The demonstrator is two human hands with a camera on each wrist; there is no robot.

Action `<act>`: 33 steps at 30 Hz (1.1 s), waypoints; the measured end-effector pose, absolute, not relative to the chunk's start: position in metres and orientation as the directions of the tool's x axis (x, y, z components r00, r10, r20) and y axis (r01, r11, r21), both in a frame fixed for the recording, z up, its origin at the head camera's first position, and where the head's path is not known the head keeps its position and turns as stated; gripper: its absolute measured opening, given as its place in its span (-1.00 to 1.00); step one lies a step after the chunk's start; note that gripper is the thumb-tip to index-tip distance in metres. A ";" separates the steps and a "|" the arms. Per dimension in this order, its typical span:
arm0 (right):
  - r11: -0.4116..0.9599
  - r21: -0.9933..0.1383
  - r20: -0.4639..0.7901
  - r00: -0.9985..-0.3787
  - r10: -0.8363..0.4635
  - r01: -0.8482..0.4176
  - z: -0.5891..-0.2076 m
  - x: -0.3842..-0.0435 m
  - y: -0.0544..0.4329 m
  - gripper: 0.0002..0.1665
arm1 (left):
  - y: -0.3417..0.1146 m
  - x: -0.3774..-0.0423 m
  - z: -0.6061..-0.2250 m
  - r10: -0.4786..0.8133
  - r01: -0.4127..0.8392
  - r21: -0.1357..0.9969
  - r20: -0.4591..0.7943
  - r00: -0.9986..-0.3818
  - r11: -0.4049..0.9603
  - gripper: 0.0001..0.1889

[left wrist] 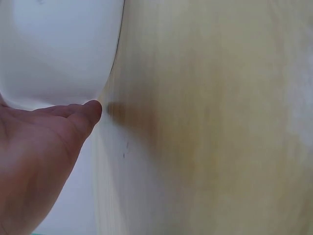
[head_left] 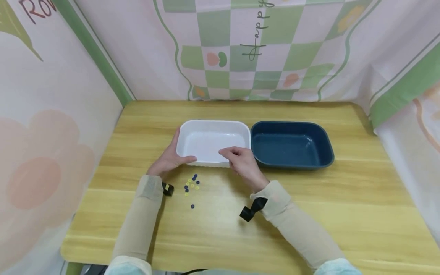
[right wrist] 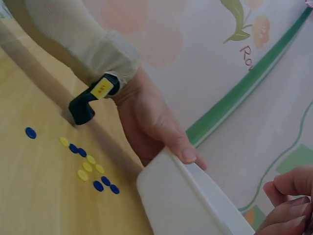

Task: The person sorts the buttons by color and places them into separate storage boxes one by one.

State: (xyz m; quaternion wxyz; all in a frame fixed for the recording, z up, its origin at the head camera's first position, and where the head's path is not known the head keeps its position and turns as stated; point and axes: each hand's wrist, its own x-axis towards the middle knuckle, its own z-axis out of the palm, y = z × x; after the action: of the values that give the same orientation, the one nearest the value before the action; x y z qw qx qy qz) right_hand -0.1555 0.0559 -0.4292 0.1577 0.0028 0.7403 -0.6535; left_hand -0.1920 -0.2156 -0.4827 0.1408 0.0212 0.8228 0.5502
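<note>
A white rectangular basin stands on the table. My left hand holds its left end, thumb over the front rim and the other fingers along the outer wall. My right hand hangs over the basin's front right part, its fingers curled and the thumb and forefinger tips together. No object shows between those fingertips; the right wrist view catches only part of the fingers. In front of the basin lie several small blue discs and yellow discs, loosely grouped, with one blue disc apart, nearer me.
A dark blue basin stands right beside the white one. Both rest on a wooden table. Printed curtains hang behind the table's back edge and along its sides. A black wrist camera is strapped to each forearm.
</note>
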 end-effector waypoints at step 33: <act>0.640 -0.391 -0.016 -0.690 -0.724 -0.662 -0.459 -0.115 0.004 -0.73 | -0.216 -0.192 -0.479 0.183 -0.174 0.900 -0.264 -0.947 0.400 0.41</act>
State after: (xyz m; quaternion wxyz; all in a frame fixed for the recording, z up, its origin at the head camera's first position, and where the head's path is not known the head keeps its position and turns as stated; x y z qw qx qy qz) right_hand -0.1148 0.0037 -0.4594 0.0858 -0.3843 0.9014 -0.1803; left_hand -0.1922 -0.2159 -0.4793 0.1628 0.0029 0.8208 0.5475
